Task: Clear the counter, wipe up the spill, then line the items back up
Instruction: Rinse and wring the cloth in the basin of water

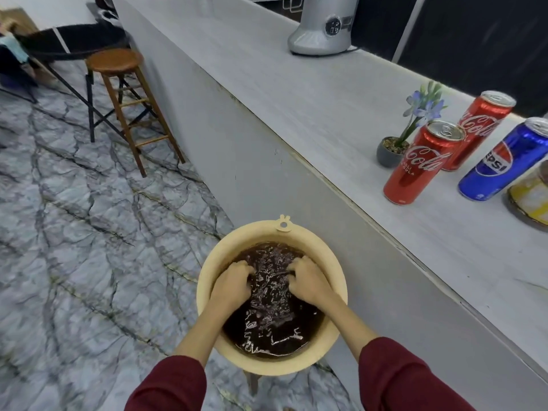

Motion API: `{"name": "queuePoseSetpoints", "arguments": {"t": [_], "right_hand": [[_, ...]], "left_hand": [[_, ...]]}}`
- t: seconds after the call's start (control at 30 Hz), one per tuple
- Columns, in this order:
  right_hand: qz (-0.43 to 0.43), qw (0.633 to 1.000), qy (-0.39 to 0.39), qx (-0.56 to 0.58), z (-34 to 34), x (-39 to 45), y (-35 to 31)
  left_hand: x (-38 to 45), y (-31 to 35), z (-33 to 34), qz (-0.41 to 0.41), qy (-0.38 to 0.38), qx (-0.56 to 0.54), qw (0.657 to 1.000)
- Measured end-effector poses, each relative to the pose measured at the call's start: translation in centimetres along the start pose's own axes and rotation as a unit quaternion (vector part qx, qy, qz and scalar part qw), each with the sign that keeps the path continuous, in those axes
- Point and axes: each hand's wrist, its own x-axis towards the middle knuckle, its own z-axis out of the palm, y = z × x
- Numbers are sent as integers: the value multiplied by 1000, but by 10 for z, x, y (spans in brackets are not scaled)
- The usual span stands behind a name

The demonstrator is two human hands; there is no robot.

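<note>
A beige basin (207, 295) of dark rippling water stands low beside the counter (311, 108). Both my hands are in it. My left hand (232, 284) and my right hand (308, 281) each grip an end of a dark cloth (271, 287) that lies mostly under the water. On the counter at the right stand two red Coca-Cola cans (422, 163) (480, 126), a blue Pepsi can (504, 161), a yellow can (530, 197) cut off by the frame edge, and a small grey pot with a blue flower (391, 151).
A silver appliance (323, 28) sits at the far end of the counter. A wooden stool (118, 84) and a black folding table (74, 43) stand on the marble floor to the left. The basin appears to rest on a low stand.
</note>
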Motion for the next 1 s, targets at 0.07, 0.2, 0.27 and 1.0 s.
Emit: {"name": "queuePoseSetpoints", "arguments": {"t": [0.07,0.2,0.27,1.0], "right_hand": [[4,997,8,76,-13,-1,-1],[-20,969,9,245,-40,-6,-4],[-17,949,26,314,-48,-8,-5],[21,768,-16,640,-35,-20,-35]], "left_hand": [[-2,-1,-7,0,2,-71,997],[-5,-3,-27,33,20,-231,972],[-8,-2,-36,40,38,-290,955],[-16,36,-33,-105,-107,-587,796]]}}
